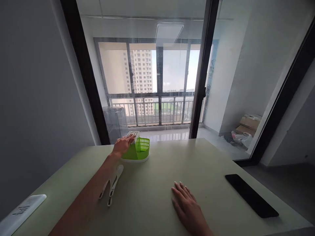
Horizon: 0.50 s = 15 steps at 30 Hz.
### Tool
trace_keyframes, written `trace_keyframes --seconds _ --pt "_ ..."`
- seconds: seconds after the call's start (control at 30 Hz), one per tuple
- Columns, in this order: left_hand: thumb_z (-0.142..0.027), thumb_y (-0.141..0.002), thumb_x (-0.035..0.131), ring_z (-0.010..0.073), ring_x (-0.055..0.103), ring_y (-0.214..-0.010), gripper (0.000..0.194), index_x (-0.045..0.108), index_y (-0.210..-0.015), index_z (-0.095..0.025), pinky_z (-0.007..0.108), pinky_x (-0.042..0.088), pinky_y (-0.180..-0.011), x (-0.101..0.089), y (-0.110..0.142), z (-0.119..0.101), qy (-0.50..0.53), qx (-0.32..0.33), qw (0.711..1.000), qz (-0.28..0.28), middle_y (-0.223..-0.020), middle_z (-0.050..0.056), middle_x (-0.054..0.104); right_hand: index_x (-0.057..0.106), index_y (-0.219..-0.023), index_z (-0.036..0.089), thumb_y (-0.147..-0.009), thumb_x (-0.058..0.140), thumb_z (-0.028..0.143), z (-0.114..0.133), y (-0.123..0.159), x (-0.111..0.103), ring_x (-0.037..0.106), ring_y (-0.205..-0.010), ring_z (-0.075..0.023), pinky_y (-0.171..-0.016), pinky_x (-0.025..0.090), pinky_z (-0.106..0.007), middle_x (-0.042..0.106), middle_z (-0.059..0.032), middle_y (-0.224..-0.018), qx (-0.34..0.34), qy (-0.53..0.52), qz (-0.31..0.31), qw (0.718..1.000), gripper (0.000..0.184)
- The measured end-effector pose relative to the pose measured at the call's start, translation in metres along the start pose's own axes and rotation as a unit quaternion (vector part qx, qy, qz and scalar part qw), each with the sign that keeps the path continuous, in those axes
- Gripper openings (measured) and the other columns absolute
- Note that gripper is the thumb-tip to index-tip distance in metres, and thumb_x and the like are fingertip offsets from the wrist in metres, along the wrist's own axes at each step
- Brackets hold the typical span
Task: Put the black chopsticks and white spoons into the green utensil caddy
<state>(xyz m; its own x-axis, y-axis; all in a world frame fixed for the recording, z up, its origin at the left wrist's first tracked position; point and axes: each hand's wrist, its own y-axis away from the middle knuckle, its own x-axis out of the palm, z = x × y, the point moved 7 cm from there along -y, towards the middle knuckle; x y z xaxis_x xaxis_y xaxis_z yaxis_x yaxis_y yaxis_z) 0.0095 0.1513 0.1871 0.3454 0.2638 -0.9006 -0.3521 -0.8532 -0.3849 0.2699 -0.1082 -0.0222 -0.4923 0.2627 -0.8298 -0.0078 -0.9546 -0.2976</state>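
Observation:
My left hand point(122, 145) reaches to the far left of the table, its fingers over the white top of a green plastic utensil holder point(141, 151) and closed on its left side. The holder stands upright on a white base, with a slotted, open basket section at its right. White spoons point(115, 183) lie on the table beside my left forearm, partly covered by it. My right hand point(187, 206) lies flat on the table near the front, fingers stretched out, holding nothing.
A long black flat object point(251, 195) lies at the table's right. A white object with printed marks point(23, 213) is at the left edge. Behind the pale table point(177, 160) stands a dark-framed glass door point(200, 82); cardboard boxes point(249, 124) sit on the floor beyond it.

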Motion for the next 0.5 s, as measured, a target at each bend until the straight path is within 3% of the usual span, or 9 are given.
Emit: trace_keyframes --seconds 0.1,0.23,0.37,0.5 --pt "-0.049 -0.102 0.033 0.0256 0.051 -0.141 0.051 0.061 -0.142 -0.034 0.036 0.043 -0.114 -0.012 -0.008 0.041 0.018 -0.028 0.999 0.016 -0.155 -0.004 0.05 0.058 -0.146 0.026 -0.104 0.041 0.045 0.0 0.0 0.001 0.034 -0.152 -0.0236 -0.125 0.033 -0.046 0.044 0.0015 -0.16 -0.001 0.001 0.0 1.0 0.049" --pt "-0.055 -0.098 0.035 0.0238 0.056 -0.136 0.052 0.063 -0.138 -0.036 0.029 0.044 -0.111 -0.027 -0.002 0.077 0.043 -0.036 0.998 0.032 -0.153 -0.007 0.052 0.058 -0.146 0.025 -0.103 0.041 0.044 0.0 0.0 0.001 0.033 -0.152 -0.0236 -0.126 0.031 -0.046 0.042 0.0019 -0.161 0.002 0.005 0.006 1.0 0.049" --pt "-0.062 -0.096 0.034 0.0253 0.054 -0.138 0.06 0.061 -0.141 -0.033 0.033 0.04 -0.115 -0.035 0.008 0.095 0.064 -0.043 0.996 0.034 -0.156 -0.003 0.049 0.057 -0.147 0.025 -0.103 0.04 0.043 0.001 0.0 0.0 0.032 -0.153 -0.0229 -0.127 0.029 -0.044 0.041 0.0025 -0.161 0.007 0.009 0.015 1.0 0.05" --pt "-0.068 -0.094 0.033 0.025 0.051 -0.141 0.068 0.062 -0.141 -0.028 0.032 0.035 -0.119 -0.04 0.016 0.101 0.087 -0.038 0.995 0.035 -0.157 0.001 0.048 0.057 -0.147 0.025 -0.103 0.041 0.042 0.001 0.001 -0.001 0.033 -0.153 -0.0237 -0.126 0.03 -0.045 0.041 0.0021 -0.161 0.012 0.012 0.019 1.0 0.05"
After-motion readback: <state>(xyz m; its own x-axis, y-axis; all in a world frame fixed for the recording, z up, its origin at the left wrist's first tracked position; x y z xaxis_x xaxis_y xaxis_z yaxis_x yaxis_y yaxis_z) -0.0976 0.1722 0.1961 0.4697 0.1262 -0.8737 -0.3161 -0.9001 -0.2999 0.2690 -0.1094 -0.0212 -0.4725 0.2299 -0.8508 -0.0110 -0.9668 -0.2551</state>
